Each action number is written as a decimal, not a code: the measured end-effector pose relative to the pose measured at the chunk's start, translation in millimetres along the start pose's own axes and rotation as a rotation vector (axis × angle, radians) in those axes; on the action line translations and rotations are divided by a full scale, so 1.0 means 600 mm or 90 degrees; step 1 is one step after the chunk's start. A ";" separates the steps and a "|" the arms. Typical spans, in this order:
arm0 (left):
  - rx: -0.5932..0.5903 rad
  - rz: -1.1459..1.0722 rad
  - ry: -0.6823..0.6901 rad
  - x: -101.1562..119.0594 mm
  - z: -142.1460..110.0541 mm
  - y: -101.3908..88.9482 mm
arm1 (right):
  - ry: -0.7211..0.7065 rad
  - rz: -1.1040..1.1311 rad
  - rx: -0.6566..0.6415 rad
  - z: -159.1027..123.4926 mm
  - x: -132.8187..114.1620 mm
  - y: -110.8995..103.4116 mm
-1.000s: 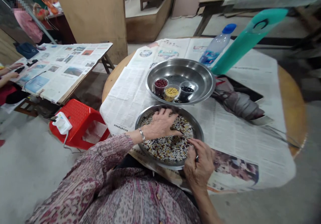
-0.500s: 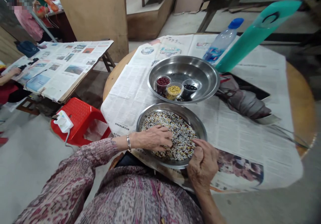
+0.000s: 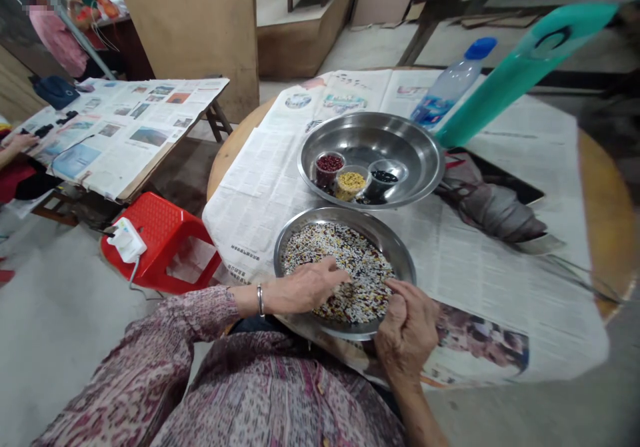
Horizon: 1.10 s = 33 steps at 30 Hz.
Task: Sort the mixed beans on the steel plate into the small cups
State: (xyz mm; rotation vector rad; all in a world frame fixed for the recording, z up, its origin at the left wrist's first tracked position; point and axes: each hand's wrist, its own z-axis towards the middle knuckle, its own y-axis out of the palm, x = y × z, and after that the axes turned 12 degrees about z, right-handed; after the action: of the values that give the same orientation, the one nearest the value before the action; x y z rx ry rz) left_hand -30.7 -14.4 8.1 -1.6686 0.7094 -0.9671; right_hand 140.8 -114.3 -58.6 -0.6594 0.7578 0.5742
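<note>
A steel basin (image 3: 406, 265) in front of me holds a spread of mixed white, black, yellow and dark red grains and beans (image 3: 345, 260). My left hand (image 3: 311, 285), with a bracelet at the wrist, reaches over the basin's left side; its fingers are bent together just above the mix. What sits between those fingertips is hidden. At the right rim is my right hand (image 3: 407, 323), closed, with thumb and forefinger pinched together over the mix. Anything in that pinch is too small to make out.
Behind stands a larger steel basin (image 3: 415, 127) with cups of red beans (image 3: 330, 162), yellow beans (image 3: 351, 180) and black beans (image 3: 384, 176). A bottle (image 3: 450, 83), green case (image 3: 525, 77) and grey folded umbrella (image 3: 500, 207) lie right. A red stool (image 3: 165, 233) is left.
My left hand has lifted slightly, its fingers drawing together from a flatter spread over the grains. My right hand stays pinched at the right rim. The view has shifted slightly.
</note>
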 end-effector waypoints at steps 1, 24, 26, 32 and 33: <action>0.017 -0.003 0.002 0.002 0.009 0.005 | -0.002 -0.001 0.001 0.000 0.000 0.000; 0.156 0.270 -0.036 -0.061 0.055 0.000 | -0.003 -0.002 -0.008 -0.002 0.002 -0.003; 0.117 0.276 -0.051 -0.063 0.031 -0.008 | 0.000 -0.004 -0.005 -0.002 0.002 -0.002; 0.088 0.186 0.036 -0.029 -0.040 -0.008 | -0.068 -0.062 -0.019 0.009 -0.007 -0.004; 0.083 0.163 0.054 -0.027 -0.047 -0.006 | -0.095 -0.101 -0.033 0.014 -0.011 -0.008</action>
State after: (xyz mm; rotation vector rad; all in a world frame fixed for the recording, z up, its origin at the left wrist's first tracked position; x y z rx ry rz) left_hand -62.9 -13.7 11.4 -1.3910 0.8743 -0.8856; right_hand 144.0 -112.9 -47.3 -0.7093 0.5463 0.4925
